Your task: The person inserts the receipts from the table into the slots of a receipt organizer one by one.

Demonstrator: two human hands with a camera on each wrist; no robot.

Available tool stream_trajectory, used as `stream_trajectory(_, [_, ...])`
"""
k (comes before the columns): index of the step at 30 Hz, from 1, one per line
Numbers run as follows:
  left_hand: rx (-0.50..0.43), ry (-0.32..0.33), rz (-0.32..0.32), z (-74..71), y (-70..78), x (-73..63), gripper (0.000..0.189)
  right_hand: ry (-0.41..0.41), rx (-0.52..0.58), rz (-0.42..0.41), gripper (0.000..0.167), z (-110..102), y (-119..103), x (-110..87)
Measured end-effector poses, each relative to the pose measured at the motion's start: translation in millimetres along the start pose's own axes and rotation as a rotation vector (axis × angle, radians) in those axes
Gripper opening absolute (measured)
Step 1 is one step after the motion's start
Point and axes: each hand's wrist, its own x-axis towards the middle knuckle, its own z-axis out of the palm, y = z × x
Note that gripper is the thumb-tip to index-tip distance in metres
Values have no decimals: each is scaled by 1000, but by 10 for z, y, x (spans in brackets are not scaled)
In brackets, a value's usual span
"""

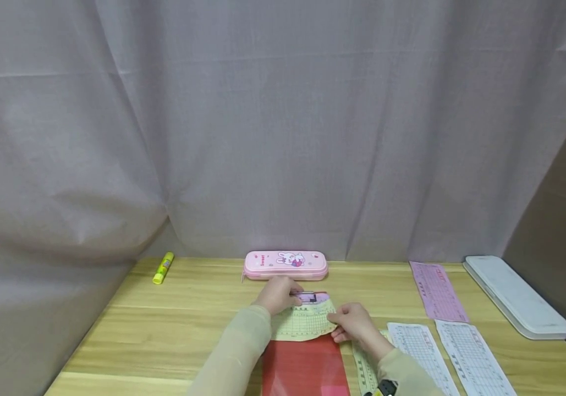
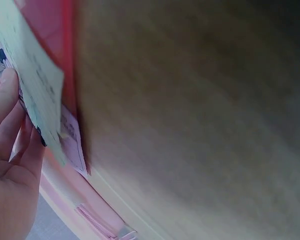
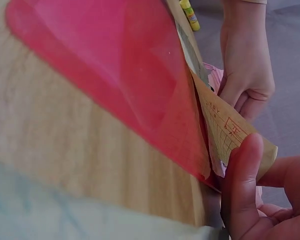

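A red file folder (image 1: 305, 366) lies in front of me, with a metal clip (image 1: 307, 297) that has black parts at its far end. Over its upper part hangs a yellow printed form (image 1: 302, 324), its near edge lifted and curved. Pink paper shows under the form at the clip. My left hand (image 1: 278, 295) grips the clip; in the left wrist view its thumb (image 2: 9, 82) presses at the papers' edge. My right hand (image 1: 354, 324) pinches the yellow form's right corner between thumb and fingers, also seen in the right wrist view.
Behind the folder stands a pink pencil case (image 1: 285, 265). A yellow glue stick (image 1: 163, 268) lies at the back left. To the right are white forms (image 1: 423, 352), a pink form (image 1: 439, 291), another yellow form (image 1: 364, 371) and a white flat case (image 1: 517, 297).
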Motion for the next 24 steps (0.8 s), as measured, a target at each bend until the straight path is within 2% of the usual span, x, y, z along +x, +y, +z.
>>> stream_trajectory(8, [2,4,-4,-19,9,-8,25,15,-15,13,10,35,-38,17])
stream_trajectory(24, [-3,-32,-17,-27,-10,-5,30,15,-46,17,11,83,-17,93])
